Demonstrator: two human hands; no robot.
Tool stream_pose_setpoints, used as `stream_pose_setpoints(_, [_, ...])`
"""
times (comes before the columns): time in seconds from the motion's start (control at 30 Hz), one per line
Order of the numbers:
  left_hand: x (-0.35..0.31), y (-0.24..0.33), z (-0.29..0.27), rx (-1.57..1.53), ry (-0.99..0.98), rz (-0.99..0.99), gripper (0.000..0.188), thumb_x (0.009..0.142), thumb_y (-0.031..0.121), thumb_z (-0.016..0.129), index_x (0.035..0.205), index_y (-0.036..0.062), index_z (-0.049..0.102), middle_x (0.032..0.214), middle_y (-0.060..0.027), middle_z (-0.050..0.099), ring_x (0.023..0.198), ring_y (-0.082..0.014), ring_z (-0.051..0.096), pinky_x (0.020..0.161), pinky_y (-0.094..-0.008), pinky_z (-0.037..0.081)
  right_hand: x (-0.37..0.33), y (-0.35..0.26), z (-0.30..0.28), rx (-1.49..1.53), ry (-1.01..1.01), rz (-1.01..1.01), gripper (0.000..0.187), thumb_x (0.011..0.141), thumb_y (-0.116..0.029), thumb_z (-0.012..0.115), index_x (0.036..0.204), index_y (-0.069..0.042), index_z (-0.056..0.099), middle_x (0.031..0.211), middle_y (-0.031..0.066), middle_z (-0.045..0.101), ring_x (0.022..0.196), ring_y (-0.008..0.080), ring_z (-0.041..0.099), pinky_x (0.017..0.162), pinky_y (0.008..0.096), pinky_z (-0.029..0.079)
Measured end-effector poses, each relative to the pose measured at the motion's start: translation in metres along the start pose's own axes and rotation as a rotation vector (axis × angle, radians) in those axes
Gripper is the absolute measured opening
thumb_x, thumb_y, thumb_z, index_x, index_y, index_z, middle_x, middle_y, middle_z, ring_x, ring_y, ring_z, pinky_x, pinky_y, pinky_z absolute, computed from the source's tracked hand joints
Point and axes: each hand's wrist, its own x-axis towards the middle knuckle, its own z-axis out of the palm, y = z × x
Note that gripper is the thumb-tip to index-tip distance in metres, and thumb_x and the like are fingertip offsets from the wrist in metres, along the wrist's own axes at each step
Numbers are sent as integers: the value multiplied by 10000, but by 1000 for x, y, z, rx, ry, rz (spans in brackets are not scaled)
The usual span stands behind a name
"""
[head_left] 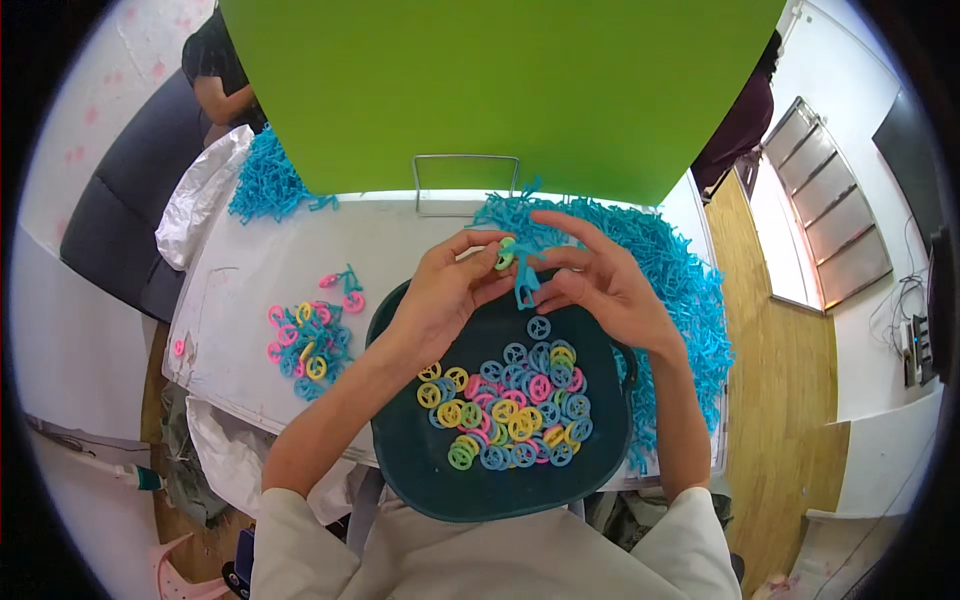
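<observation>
Above the far rim of a dark green basin (400, 470), my two hands meet. My left hand (447, 290) pinches a small green plastic wheel (505, 253) between thumb and fingers. A forked blue plastic piece (526, 283) is gripped by my right hand (607, 290), its index finger stretched out above. The wheel and the blue piece are up against each other; whether they are joined I cannot tell. Inside the basin lie many loose spoked wheels (520, 425) in blue, yellow, pink and green.
A big heap of blue pieces (680, 290) covers the white table's (370, 240) right side; a smaller heap (265, 180) lies far left. Blue pieces with wheels (312, 345) are piled left of the basin. A green panel (500, 90) stands behind. Other people sit beyond it.
</observation>
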Motion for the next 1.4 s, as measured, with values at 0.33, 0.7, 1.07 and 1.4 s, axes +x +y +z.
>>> stream_pose_setpoints(0.33, [2, -57, 14, 1332, -379, 297, 200, 880, 69, 560, 1073, 75, 613, 1001, -115, 599, 854, -267, 623, 754, -340, 532, 2, 14, -11, -331, 180, -276, 192, 888, -22, 614, 1075, 3, 583, 971, 61, 606, 913, 137, 588, 809, 264, 465])
stream_pose_setpoints(0.7, [2, -76, 19, 1471, -560, 640, 163, 775, 80, 659, 914, 50, 580, 906, -114, 538, 844, -310, 598, 703, -408, 508, 6, 19, -8, -71, 259, -55, 160, 873, -38, 654, 1017, 5, 598, 848, 35, 621, 788, 100, 605, 699, 235, 493])
stream_pose_setpoints(1.07, [-15, 5, 17, 726, -88, 240, 160, 924, 115, 575, 1052, 19, 590, 934, -70, 619, 774, -136, 623, 634, -258, 540, 3, 18, -18, -569, 374, -128, 152, 852, -51, 678, 982, 23, 656, 885, 58, 685, 834, 98, 626, 768, 255, 503])
stream_pose_setpoints(1.4, [-8, 1, 11, 472, 13, 366, 155, 950, 54, 519, 1062, -24, 594, 994, -86, 606, 847, -150, 636, 702, -279, 594, 2, 18, -3, -614, 290, -185, 162, 812, -27, 698, 971, -11, 668, 886, 64, 682, 848, 119, 625, 807, 274, 496])
